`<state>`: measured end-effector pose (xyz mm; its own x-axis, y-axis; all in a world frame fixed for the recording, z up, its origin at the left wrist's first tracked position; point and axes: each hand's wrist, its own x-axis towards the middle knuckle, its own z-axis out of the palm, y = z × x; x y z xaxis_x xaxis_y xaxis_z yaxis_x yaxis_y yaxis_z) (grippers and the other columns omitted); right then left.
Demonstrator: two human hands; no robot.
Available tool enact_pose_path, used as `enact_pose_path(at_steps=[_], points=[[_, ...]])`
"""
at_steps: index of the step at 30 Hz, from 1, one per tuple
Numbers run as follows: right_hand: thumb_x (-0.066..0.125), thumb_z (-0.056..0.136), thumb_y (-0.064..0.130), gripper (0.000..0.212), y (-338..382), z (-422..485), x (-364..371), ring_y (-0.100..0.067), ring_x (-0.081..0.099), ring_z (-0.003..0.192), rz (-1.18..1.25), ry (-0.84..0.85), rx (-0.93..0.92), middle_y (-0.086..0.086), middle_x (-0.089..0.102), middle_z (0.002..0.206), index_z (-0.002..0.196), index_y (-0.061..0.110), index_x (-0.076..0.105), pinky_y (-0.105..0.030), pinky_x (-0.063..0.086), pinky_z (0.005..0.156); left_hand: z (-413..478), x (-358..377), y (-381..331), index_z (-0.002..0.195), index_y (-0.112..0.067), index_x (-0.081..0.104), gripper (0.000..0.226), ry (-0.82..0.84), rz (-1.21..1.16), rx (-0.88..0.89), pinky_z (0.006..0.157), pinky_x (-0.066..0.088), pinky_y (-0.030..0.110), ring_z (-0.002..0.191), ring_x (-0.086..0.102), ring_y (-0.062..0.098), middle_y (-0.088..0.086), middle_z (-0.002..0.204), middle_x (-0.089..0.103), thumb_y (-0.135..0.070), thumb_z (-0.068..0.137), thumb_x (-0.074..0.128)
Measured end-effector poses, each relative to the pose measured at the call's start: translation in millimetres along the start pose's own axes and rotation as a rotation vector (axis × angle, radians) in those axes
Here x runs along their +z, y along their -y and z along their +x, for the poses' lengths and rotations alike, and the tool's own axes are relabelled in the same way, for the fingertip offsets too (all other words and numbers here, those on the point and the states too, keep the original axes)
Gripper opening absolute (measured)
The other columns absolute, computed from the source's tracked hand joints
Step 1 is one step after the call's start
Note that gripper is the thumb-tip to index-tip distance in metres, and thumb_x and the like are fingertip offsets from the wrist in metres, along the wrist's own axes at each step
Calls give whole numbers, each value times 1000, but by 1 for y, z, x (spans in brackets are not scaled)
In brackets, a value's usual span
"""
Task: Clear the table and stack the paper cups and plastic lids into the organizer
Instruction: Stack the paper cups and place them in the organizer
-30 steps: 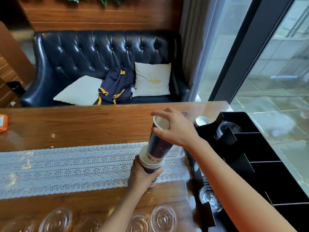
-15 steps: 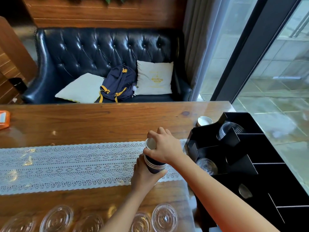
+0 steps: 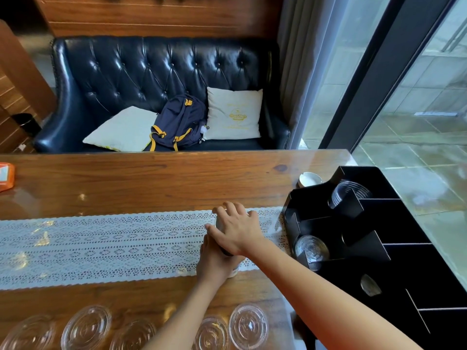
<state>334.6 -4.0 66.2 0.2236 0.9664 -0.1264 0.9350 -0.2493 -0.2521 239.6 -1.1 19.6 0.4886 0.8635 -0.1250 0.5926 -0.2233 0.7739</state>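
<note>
A stack of dark paper cups (image 3: pixel 219 221) stands on the white lace runner (image 3: pixel 101 246), mostly hidden by both hands. My left hand (image 3: pixel 214 263) wraps around the stack's lower part. My right hand (image 3: pixel 237 231) lies on top of it, palm pressing down on the rim. To the right sits the black organizer (image 3: pixel 379 251), with clear plastic lids in a far compartment (image 3: pixel 350 194) and lids in a nearer one (image 3: pixel 310 248). Several loose clear lids (image 3: pixel 249 324) lie in a row along the table's near edge.
A white ashtray (image 3: pixel 309 179) sits behind the organizer. An orange object (image 3: pixel 6 175) lies at the table's far left. Beyond the wooden table (image 3: pixel 151 183) is a black leather sofa with cushions and a backpack (image 3: pixel 177 122). A glass wall is on the right.
My right hand has pushed the upper cup down into the stack held by my left hand. The stack is now much shorter and nearly covered by both hands.
</note>
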Motion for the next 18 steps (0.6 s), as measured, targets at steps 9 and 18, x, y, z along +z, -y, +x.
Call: enact_pose_path(at_steps=[9, 18], points=[[31, 90, 55, 46, 5, 1, 0, -25, 44, 115, 12, -45, 53, -3, 52, 122, 119, 24, 48, -45, 34, 87, 4, 1, 0, 128, -17, 42, 65, -17, 25, 11, 89, 46, 43, 108, 52, 24, 7, 120, 53, -42, 70, 59], [42, 79, 54, 49, -13, 3, -7, -22, 51, 104, 146, -64, -160, 4, 62, 117, 116, 21, 46, -38, 37, 84, 7, -3, 1, 111, -26, 51, 66, 41, -58, -129, 70, 53, 34, 90, 62, 19, -1, 99, 63, -50, 51, 63]])
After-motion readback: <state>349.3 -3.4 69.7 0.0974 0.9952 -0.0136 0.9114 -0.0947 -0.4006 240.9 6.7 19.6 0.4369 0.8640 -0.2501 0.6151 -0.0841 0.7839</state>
